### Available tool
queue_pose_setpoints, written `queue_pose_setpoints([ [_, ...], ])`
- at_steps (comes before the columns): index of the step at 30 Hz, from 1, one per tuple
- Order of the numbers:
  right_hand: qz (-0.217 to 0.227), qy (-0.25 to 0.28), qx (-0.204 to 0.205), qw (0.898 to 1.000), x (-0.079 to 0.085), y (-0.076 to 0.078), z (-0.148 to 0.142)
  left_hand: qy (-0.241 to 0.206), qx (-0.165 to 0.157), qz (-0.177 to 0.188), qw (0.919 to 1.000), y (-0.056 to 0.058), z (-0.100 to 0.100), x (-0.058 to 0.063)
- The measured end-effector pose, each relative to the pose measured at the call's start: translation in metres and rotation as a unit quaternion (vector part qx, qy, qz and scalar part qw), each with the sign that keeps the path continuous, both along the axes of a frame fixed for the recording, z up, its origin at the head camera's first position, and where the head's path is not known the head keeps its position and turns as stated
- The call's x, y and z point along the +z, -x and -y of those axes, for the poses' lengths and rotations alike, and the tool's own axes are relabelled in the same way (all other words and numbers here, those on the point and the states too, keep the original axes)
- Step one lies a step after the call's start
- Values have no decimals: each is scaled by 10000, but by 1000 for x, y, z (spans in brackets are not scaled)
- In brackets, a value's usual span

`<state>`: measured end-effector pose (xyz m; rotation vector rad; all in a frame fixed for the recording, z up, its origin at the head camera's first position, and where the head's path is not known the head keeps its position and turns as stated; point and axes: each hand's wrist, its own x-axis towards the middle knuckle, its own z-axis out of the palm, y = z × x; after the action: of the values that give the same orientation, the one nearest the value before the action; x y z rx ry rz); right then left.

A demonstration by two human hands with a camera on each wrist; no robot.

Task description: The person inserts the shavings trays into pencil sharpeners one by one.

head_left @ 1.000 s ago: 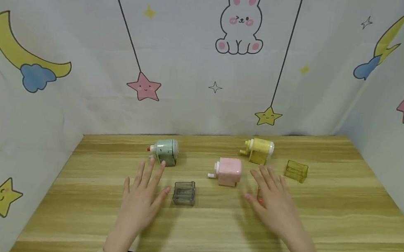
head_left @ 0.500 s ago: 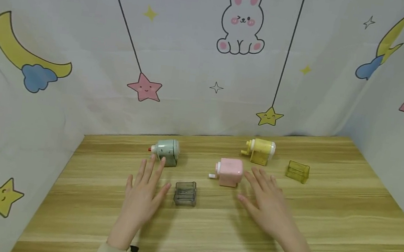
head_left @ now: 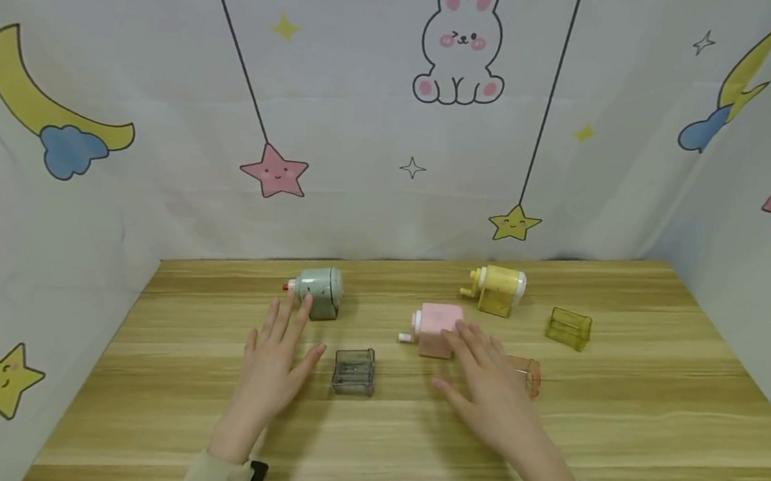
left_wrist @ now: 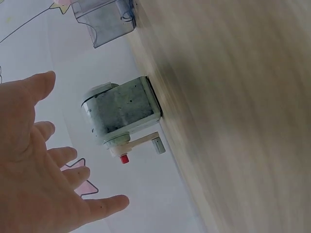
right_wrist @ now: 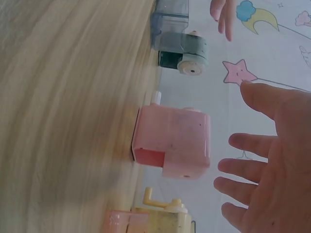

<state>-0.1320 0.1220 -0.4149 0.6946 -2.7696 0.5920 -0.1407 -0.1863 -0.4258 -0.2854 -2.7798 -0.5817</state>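
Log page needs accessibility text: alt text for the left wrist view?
A person's bare left grip, open and holding nothing, is near a green crank sharpener on a wood-grain table. A see-through container is cut off at the top edge.

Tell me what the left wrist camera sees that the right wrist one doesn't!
Only the left wrist view: the crank arm of the green pencil sharpener and the palm of the left hand.
Only the right wrist view: the pink pencil sharpener, yellow pencil sharpener, orange-pink drawer, right hand and moon drawing.
Both: the green sharpener's body, the grey see-through drawer, left-hand fingers, the pink star drawing and the tabletop.
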Motion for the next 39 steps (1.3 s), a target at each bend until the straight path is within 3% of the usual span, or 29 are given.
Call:
queue_pose_setpoints([
  [7, 106, 33, 3, 9999, -4, -1, 9, 70, -11, 21, 10000, 6, 2, -4],
  [14, -212, 123, 27, 9997, -6, 1, 18, 44, -118, -85, 9999, 14, 5, -8],
  [23, -521, 261, 553, 9968, -10, 2, 44, 15, -202, -30, 9998, 26, 12, -10],
  [32, -90, 141, 828, 9964, -17, 6, 67, -238, -223, 128, 9994, 37, 11, -10],
  [39, 516, 251, 891, 9944, -23, 14, 81, -376, -403, 126, 9984, 47, 14, -10],
])
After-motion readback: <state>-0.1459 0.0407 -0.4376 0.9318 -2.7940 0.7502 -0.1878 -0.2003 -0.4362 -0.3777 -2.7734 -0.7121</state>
